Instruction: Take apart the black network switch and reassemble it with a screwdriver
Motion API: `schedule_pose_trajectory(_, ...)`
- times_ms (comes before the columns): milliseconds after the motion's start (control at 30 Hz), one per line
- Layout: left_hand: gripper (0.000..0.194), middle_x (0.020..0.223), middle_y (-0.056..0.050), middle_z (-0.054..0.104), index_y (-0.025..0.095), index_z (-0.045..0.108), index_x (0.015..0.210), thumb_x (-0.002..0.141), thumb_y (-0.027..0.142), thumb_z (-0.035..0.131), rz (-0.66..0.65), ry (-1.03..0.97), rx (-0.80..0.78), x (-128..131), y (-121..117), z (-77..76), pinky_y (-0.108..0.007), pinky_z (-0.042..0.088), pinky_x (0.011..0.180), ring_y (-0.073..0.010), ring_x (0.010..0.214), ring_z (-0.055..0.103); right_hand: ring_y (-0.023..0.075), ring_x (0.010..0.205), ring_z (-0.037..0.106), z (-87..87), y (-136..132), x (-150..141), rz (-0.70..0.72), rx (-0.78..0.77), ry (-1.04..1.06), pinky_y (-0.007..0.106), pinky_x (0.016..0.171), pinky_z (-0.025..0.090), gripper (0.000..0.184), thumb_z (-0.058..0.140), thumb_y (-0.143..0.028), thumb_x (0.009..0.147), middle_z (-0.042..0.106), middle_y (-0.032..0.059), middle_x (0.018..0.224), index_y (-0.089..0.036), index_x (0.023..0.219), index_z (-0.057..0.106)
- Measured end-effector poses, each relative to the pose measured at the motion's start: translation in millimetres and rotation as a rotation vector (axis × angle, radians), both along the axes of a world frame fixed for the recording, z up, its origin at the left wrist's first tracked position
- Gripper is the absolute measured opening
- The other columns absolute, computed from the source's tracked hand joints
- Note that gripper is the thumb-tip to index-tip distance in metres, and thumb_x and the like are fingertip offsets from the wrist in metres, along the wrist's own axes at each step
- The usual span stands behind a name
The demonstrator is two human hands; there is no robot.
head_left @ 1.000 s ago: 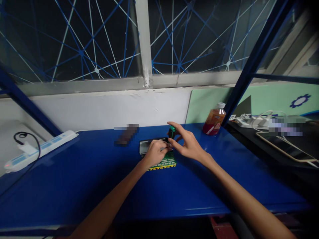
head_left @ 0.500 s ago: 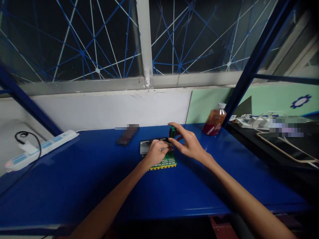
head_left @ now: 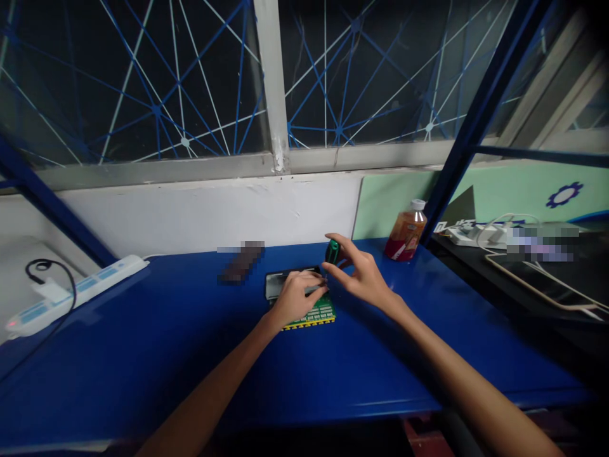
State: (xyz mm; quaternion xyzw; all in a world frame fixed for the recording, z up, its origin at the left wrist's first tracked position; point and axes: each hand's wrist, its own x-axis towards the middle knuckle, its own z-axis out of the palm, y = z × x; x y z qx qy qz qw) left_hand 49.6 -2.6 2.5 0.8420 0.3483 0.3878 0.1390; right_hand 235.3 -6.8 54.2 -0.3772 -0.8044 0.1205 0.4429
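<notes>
My right hand point(head_left: 362, 274) holds a green screwdriver handle point(head_left: 333, 252) upright between thumb and fingers, above the table. My left hand point(head_left: 295, 297) is closed in a pinch, just below and left of the handle, its fingertips near the handle's lower end. What they pinch is too small to make out. Beneath my left hand lies an open screwdriver bit case point(head_left: 273, 287) with a dark rim and a grey inside. The green tray point(head_left: 324, 311) at its front carries rows of small pale labels and has a yellow front edge. My left hand covers part of both.
The blue table point(head_left: 181, 355) bears a white power strip point(head_left: 95, 289) with a black cable at the left. A dark, blurred-out item point(head_left: 242, 263) lies behind the case. A drink bottle point(head_left: 406, 233) stands back right. A phone point(head_left: 537, 282) and white cables lie on a dark surface at right.
The whole view has shifted slightly. My right hand still grips the green handle, which has turned a little, and my left hand stays pinched beside it.
</notes>
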Motion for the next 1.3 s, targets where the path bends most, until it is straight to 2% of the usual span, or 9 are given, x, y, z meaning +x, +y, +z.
schedule_pose_trajectory(133,0.016,0.097,-0.004,0.074,0.021,0.073,0.096,0.085,0.022,0.063,0.018,0.019,0.020,-3,0,-0.4,-0.035,0.050,0.091,-0.0201,0.097,0.066,0.0153,0.063,0.060,6.2,4,12,-0.053,0.017,0.068,0.031,0.063,0.053,0.053,0.054,-0.036,0.086,0.063,0.0022,0.083,-0.021,0.135,0.041)
schedule_pose_trajectory(300,0.014,0.092,-0.005,0.075,0.020,0.074,0.093,0.083,0.022,0.063,0.014,0.014,0.042,-3,0,-2.9,-0.037,0.051,0.088,-0.0213,0.094,0.067,0.0153,0.059,0.059,5.6,12,25,-0.100,0.011,0.005,0.031,0.060,0.051,0.053,0.056,-0.034,0.083,0.060,0.0007,0.076,-0.020,0.132,0.045)
schedule_pose_trajectory(533,0.015,0.093,-0.005,0.074,0.021,0.073,0.094,0.085,0.026,0.063,0.008,0.050,0.048,-3,-1,-3.4,-0.039,0.048,0.090,-0.0221,0.097,0.065,0.0144,0.056,0.056,-3.6,15,21,-0.073,0.003,-0.123,0.029,0.059,0.047,0.052,0.055,-0.032,0.083,0.058,-0.0017,0.067,-0.019,0.133,0.046)
schedule_pose_trajectory(767,0.014,0.093,-0.004,0.074,0.021,0.074,0.093,0.084,0.023,0.064,-0.010,0.076,0.043,-3,-3,-0.4,-0.040,0.047,0.090,-0.0227,0.097,0.065,0.0148,0.058,0.057,-6.7,17,22,-0.082,0.005,-0.161,0.028,0.059,0.047,0.052,0.054,-0.032,0.084,0.060,-0.0006,0.070,-0.020,0.134,0.045)
schedule_pose_trajectory(900,0.014,0.091,-0.005,0.074,0.021,0.074,0.093,0.084,0.024,0.064,-0.022,0.039,0.056,-3,-2,-1.2,-0.039,0.048,0.088,-0.0228,0.095,0.065,0.0151,0.058,0.059,1.2,12,23,-0.083,-0.008,-0.051,0.029,0.059,0.050,0.053,0.057,-0.034,0.083,0.061,0.0001,0.074,-0.021,0.133,0.046)
schedule_pose_trajectory(1067,0.015,0.090,-0.006,0.074,0.019,0.074,0.093,0.080,0.024,0.068,-0.057,0.007,0.004,-2,-1,-3.8,-0.037,0.052,0.083,-0.0217,0.089,0.066,0.0169,0.067,0.062,8.0,8,21,-0.037,-0.065,0.202,0.033,0.065,0.055,0.053,0.061,-0.034,0.081,0.061,0.0009,0.081,-0.024,0.131,0.046)
schedule_pose_trajectory(1167,0.018,0.089,-0.007,0.073,0.017,0.074,0.091,0.076,0.026,0.073,-0.072,-0.038,-0.029,0,-1,-4.4,-0.035,0.053,0.082,-0.0211,0.087,0.066,0.0171,0.067,0.062,7.7,8,17,0.019,-0.135,0.358,0.033,0.061,0.056,0.055,0.064,-0.034,0.078,0.060,0.0008,0.079,-0.024,0.129,0.045)
schedule_pose_trajectory(1300,0.010,0.079,-0.007,0.073,0.016,0.074,0.080,0.075,0.025,0.074,-0.070,-0.136,0.000,4,-3,-1.9,-0.033,0.053,0.080,-0.0207,0.081,0.067,0.0158,0.062,0.061,8.4,8,13,0.094,-0.197,0.480,0.034,0.057,0.057,0.058,0.067,-0.030,0.076,0.058,-0.0008,0.075,-0.024,0.129,0.045)
